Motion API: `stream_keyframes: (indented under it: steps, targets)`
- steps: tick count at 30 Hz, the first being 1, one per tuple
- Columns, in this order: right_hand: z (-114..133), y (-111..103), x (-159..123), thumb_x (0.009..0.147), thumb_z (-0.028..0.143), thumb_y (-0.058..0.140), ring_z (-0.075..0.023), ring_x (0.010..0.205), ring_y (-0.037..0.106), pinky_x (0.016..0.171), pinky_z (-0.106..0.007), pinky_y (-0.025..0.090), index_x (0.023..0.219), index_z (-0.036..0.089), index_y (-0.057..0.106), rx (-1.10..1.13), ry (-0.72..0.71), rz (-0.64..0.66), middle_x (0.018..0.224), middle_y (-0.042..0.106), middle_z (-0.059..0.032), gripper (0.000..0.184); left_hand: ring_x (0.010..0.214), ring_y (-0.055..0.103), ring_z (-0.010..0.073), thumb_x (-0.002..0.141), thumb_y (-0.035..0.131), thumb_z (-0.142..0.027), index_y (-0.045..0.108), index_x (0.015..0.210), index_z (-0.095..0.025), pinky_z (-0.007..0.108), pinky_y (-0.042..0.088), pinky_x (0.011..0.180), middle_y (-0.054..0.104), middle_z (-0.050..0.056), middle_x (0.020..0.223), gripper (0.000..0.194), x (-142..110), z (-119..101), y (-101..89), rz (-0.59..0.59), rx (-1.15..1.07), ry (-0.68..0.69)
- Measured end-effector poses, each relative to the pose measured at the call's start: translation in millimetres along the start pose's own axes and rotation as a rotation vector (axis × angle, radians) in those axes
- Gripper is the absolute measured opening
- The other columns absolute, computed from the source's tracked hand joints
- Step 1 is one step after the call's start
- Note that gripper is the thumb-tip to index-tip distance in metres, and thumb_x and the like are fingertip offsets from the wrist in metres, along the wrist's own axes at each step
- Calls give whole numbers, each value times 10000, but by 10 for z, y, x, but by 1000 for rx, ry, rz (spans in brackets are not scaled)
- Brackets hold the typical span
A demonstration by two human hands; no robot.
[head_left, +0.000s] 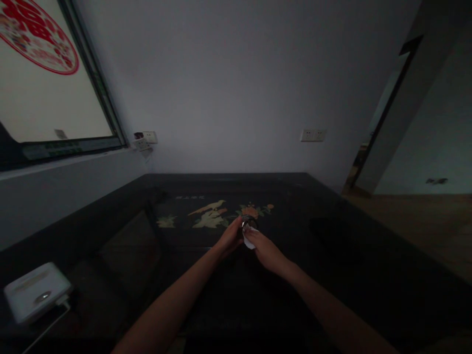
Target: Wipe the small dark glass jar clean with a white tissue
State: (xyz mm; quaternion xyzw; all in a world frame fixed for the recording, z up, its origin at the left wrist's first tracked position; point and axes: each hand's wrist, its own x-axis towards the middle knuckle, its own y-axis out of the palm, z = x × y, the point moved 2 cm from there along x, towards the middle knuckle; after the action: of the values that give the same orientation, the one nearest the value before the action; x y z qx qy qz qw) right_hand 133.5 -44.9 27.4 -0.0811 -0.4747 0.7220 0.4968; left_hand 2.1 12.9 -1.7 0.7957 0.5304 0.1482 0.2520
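Over the middle of a dark glossy table (221,305), my two hands are close together around a small dark round object with a shiny rim (252,221); the dim light hides its exact kind. My left hand (230,238) grips its left side with the fingers wrapped around it. In my right hand (266,250) is a crumpled white tissue (249,242), pressed against the near right side of the object. Beyond the hands, the tabletop carries a decoration of a pale bird (208,211) and orange flowers (250,212).
At the near left of the table sits a white box-shaped device (39,290) with a white cable (47,328). Wall sockets (312,135) are on the wall behind. A window (55,108) with a red round decoration is at left, a doorway (383,118) at right.
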Motion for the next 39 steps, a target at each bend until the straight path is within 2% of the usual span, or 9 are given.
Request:
stream_keyframes:
  steps: [2, 6, 9, 15, 21, 27, 30, 34, 39]
  targets:
    - [4, 16, 16, 765, -14, 365, -209, 1295, 446, 1118, -437, 294, 1284, 182, 543, 217, 27, -1, 1362, 532, -91, 582, 817, 629, 179, 826, 598, -483, 609, 1084, -161, 280, 490, 722, 664, 83, 974, 412, -10, -6, -8, -5, 4, 3]
    - [-17, 112, 43, 794, 95, 459, -230, 1134, 577, 941, -437, 486, 1304, 213, 507, 742, 198, 75, 1281, 590, -72, 526, 719, 618, 160, 829, 585, -498, 613, 1043, -145, 259, 485, 650, 665, 71, 886, 414, -16, -25, 6, -17, 1, 9]
    - [-29, 175, 50, 786, 120, 506, -205, 1102, 587, 924, -392, 495, 1355, 218, 437, 917, 250, 79, 1247, 607, -58, 582, 721, 616, 155, 833, 580, -497, 615, 1010, -142, 253, 483, 669, 663, 64, 869, 398, -3, -31, 18, -28, -10, 24]
    - [13, 23, 40, 807, 65, 441, -231, 1068, 604, 946, -392, 459, 1229, 164, 568, 384, 115, 39, 1161, 655, -94, 451, 711, 614, 154, 823, 592, -498, 619, 1000, -149, 243, 472, 629, 662, 55, 850, 392, 7, -11, -11, -19, 3, 13]
    - [73, -156, 19, 807, 4, 395, -219, 1289, 452, 1062, -403, 352, 1304, 205, 524, -250, -15, 92, 1359, 538, -90, 551, 827, 625, 184, 806, 615, -491, 621, 1061, -154, 270, 481, 704, 669, 86, 978, 423, 31, 25, -23, 12, 8, 13]
    - [78, -102, 13, 827, 6, 362, -264, 1341, 378, 1065, -502, 328, 1330, 165, 496, -467, 7, 82, 1406, 479, -119, 545, 828, 622, 172, 808, 608, -499, 627, 1043, -157, 244, 464, 694, 665, 90, 1001, 415, 40, 8, -5, 18, -8, 1]
    - [49, -63, 11, 800, -15, 357, -245, 1346, 373, 1076, -458, 339, 1323, 144, 506, -354, 7, 57, 1403, 483, -123, 566, 804, 620, 167, 797, 623, -499, 620, 1055, -159, 252, 469, 692, 662, 85, 979, 427, 40, 9, -13, 14, -5, -1]
    - [8, -36, 33, 772, -6, 353, -213, 1294, 445, 1095, -422, 324, 1285, 176, 549, 49, 10, 7, 1348, 548, -93, 578, 781, 619, 177, 791, 621, -516, 612, 1069, -154, 275, 475, 693, 661, 74, 917, 456, 31, 14, -30, -3, 16, 3]
    - [-74, 77, 83, 770, 114, 434, -224, 1019, 626, 854, -406, 525, 1178, 208, 621, 711, 192, 68, 1148, 671, -58, 459, 725, 608, 162, 794, 618, -517, 611, 1031, -156, 260, 479, 641, 652, 56, 856, 432, -17, -23, 1, -28, 34, 6]
